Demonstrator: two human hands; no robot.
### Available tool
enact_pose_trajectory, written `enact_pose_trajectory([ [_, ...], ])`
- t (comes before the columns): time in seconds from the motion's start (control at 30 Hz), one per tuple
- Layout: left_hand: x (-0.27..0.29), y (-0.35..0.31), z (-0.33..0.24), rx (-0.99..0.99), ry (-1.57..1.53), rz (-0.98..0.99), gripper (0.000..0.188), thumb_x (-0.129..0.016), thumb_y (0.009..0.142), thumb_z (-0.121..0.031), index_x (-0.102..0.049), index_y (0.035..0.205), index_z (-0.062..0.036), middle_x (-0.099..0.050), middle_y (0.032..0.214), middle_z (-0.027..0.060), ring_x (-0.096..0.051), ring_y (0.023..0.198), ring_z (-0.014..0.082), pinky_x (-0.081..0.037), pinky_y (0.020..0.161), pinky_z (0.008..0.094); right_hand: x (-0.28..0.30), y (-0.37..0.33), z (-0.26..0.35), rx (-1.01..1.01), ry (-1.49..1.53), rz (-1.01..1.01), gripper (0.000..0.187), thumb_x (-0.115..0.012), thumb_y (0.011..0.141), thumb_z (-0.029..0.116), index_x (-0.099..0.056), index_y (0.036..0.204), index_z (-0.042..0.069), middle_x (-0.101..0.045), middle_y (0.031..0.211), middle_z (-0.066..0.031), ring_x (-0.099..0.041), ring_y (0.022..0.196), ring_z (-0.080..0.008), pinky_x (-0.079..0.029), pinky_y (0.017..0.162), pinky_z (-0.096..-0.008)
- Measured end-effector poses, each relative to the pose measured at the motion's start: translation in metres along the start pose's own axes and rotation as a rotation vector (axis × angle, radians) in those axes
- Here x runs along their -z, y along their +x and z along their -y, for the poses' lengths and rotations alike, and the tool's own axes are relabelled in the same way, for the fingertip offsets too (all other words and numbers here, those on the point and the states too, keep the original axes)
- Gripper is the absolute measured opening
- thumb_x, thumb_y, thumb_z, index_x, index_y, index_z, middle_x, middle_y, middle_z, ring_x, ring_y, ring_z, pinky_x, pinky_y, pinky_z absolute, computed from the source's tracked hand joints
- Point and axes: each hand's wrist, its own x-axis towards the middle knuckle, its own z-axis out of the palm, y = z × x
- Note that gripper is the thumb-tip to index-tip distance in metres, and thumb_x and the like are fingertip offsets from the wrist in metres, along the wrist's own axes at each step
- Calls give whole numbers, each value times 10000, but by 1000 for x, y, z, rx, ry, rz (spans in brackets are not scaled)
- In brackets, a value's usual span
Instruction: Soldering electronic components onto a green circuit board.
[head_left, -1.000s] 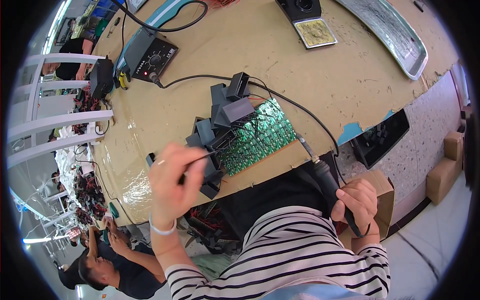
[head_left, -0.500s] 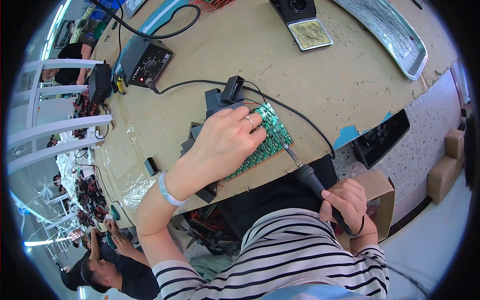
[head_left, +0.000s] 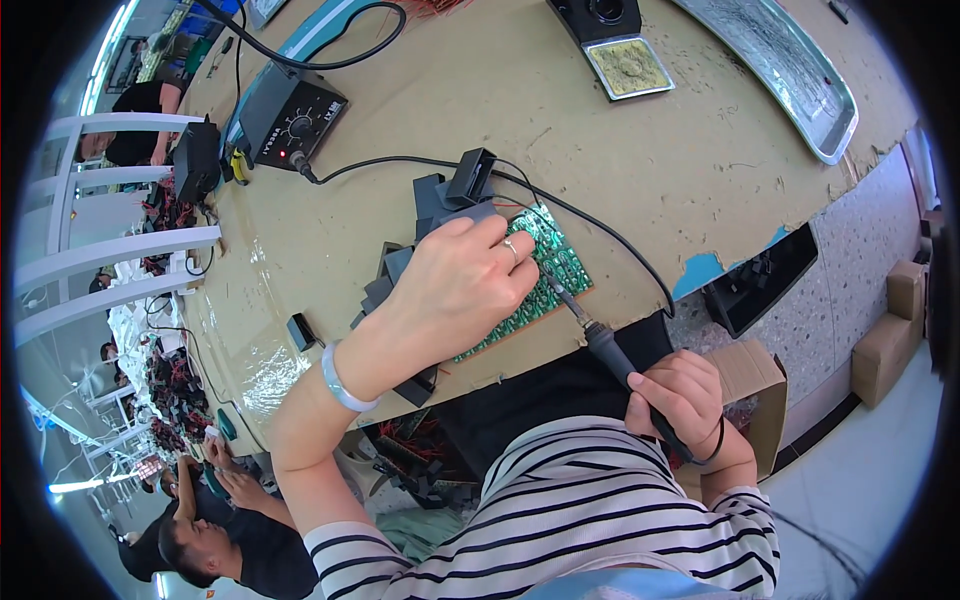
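Note:
A green circuit board (head_left: 567, 268) lies near the table's front edge, solder side up. My left hand (head_left: 468, 280) rests over its left part with the fingers curled and closed. Whatever its fingertips pinch is hidden beneath them; thin wires come out close by. In my right hand (head_left: 682, 398) is a soldering iron (head_left: 612, 352), gripped by its dark handle. Its metal tip touches or hovers just above the board, right of my left fingers. Several black plastic cases (head_left: 470, 180) are piled behind and left of my left hand.
A soldering station (head_left: 300, 122) stands at the back left, its cable running across to the iron. Farther back are a tin of yellowish paste (head_left: 628, 68) and a metal tray (head_left: 800, 90). One small black case (head_left: 301, 332) lies left. A cardboard box (head_left: 745, 375) stands below the edge.
The iron's tip has moved left across the board, closer to my left fingers, and my right hand has shifted slightly left and up. My left hand stays over the board.

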Motion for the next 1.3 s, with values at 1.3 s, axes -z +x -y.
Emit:
enact_pose_trajectory([
  [1.3,-1,-11,-10,100,-97,-123,253,-685,694,-96,-738,942,-81,-615,897,14,-611,901,219,-505,750,357,24,-11,16,28,-124,-37,169,-686,816,36,-682,971,-33,-632,742,-58,-640,600,-186,-555,561,-292],
])
